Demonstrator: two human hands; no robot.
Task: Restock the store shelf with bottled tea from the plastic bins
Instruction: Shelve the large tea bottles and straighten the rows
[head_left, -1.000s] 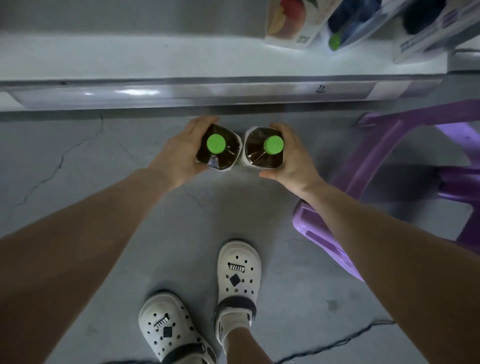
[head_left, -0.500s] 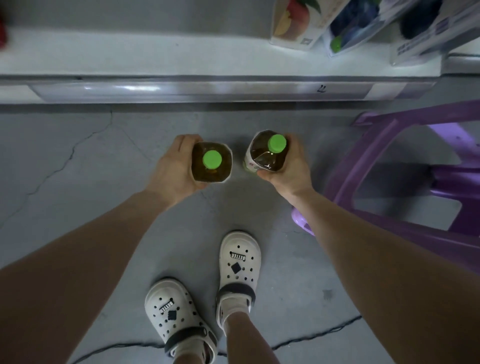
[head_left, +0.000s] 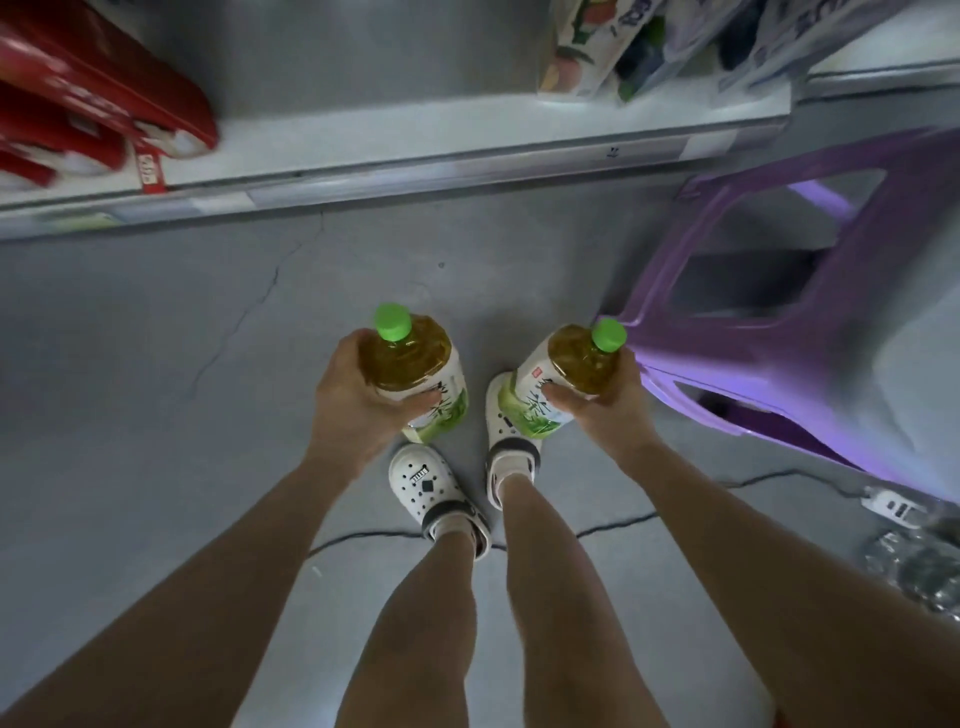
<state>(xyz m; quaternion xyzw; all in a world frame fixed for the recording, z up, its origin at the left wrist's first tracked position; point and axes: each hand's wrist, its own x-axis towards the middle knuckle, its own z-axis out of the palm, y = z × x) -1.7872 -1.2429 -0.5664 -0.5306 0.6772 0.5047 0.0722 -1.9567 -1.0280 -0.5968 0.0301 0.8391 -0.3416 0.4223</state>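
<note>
Tea bottles (head_left: 415, 371) (green-capped) sit gripped low, one each in left hand (head_left: 353, 410) and right hand (head_left: 608, 410).

Both bottles (head_left: 415, 374) (head_left: 561, 382) pulled back from shelf (head_left: 467, 150), apart.

You are looking at a dim, flat-lit scene with a grey cast; the brightest band is the white shelf edge (head_left: 467, 156) far ahead, where a soft sheen runs along the strip. The purple stool (head_left: 779, 332) at right glows along its near rim. Motion blur smears the red packs (head_left: 88, 104) at far left and the cartons (head_left: 597, 47) at far right. Wide-angle bending curves the shelf line and stretches your forearms at the near edges.
</note>
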